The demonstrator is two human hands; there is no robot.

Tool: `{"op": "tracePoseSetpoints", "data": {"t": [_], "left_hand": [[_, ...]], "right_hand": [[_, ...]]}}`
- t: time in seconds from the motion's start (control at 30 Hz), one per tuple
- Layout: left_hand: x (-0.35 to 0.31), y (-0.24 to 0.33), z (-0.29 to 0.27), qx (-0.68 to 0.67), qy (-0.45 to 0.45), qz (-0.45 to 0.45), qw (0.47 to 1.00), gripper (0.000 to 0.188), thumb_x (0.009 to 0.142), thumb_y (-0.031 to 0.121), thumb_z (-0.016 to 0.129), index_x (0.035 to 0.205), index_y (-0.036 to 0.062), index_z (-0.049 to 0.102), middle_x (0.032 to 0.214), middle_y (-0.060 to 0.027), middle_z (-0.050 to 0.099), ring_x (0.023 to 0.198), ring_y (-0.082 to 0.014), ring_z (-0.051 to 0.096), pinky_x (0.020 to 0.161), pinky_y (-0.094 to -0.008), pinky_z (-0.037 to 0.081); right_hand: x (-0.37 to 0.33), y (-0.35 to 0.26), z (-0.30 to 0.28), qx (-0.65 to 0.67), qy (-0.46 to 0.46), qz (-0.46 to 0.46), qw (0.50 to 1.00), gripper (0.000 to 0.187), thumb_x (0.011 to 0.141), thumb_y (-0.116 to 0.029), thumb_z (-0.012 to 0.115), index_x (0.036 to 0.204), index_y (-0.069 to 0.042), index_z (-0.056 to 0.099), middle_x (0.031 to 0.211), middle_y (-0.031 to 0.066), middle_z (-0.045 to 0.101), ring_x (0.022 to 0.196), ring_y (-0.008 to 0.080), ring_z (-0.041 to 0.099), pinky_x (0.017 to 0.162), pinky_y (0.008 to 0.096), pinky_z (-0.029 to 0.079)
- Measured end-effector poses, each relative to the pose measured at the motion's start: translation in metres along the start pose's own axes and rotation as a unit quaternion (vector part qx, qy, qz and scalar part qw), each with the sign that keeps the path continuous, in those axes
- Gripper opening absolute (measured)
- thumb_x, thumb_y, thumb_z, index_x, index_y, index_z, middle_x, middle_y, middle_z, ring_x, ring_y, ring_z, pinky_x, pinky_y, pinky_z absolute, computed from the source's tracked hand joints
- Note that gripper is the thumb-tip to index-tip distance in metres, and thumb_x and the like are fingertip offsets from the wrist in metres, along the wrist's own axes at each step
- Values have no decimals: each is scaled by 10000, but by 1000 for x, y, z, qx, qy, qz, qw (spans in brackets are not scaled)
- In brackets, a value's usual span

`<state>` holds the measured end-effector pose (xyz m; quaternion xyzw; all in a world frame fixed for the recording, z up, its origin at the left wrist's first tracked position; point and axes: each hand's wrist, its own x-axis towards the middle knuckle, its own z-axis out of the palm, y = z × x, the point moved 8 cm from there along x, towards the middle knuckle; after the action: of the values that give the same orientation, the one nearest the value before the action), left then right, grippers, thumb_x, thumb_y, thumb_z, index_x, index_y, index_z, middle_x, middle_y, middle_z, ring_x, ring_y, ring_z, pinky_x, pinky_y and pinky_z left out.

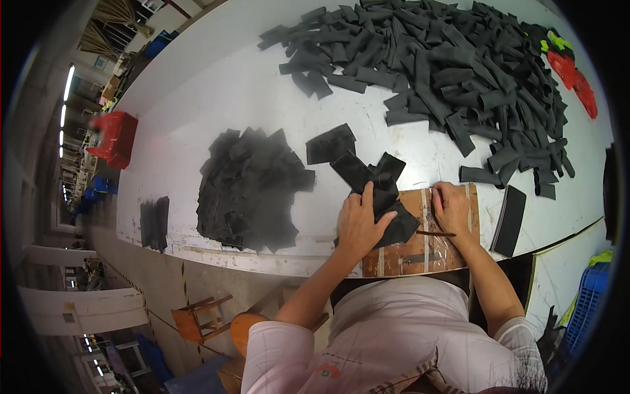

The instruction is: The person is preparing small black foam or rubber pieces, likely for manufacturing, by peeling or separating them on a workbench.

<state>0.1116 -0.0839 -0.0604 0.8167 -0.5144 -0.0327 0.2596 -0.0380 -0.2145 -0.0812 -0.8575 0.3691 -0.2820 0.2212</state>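
My left hand (359, 224) lies over a loose heap of flat black fabric pieces (386, 172), thumb and forefinger spread apart. The heap partly covers a brown board (447, 253) with pale strips at the table's near edge. On that board rests my right hand (451, 205), its fingers curled inward; what they hold, if anything, is hidden. A thin dark brown strip (436, 234) lies by my right wrist. Just beyond the heap is another black piece (328, 144). A neat black stack (509, 222) stands to the right of the board.
A large pile of dark grey fabric tubes (453, 72) covers the far right of the white table (197, 85). Left of my hands sits a mound of black pieces (246, 190), with a smaller stack (154, 223) farther left. A red bag (118, 139) hangs at the left edge.
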Motion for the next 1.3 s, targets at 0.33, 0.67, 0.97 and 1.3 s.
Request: {"op": "tracePoseSetpoints", "data": {"t": [0.33,0.67,0.97,1.3], "left_hand": [[78,-139,-82,238,176,-148,944,287,737,213,598,909,-13,560,927,-182,540,867,-352,496,728,-422,419],[107,-230,-76,315,98,-264,907,184,704,208,620,811,58,626,907,-121,565,920,-295,509,701,-391,456],[36,-62,-90,118,298,73,944,184,710,44,596,892,72,610,997,-153,530,845,-290,537,716,-371,419],[-54,-7,-52,-413,126,-55,900,294,715,-112,509,989,-10,535,979,-111,524,788,-142,543,674,-233,436]], "right_hand": [[-3,-2,-7,-5,6,-2,1000,93,753,-82,528,808,-11,552,748,158,573,691,330,551,628,386,431],[-3,-2,-6,20,8,7,1000,95,752,-86,528,799,-8,555,743,167,575,690,334,552,625,392,431],[-3,2,-6,26,7,19,999,75,747,-69,519,781,-11,552,733,169,569,675,337,547,610,391,430],[-43,18,-34,294,106,168,935,141,857,-130,490,857,-4,553,700,-5,520,610,56,423,536,192,363]]}}
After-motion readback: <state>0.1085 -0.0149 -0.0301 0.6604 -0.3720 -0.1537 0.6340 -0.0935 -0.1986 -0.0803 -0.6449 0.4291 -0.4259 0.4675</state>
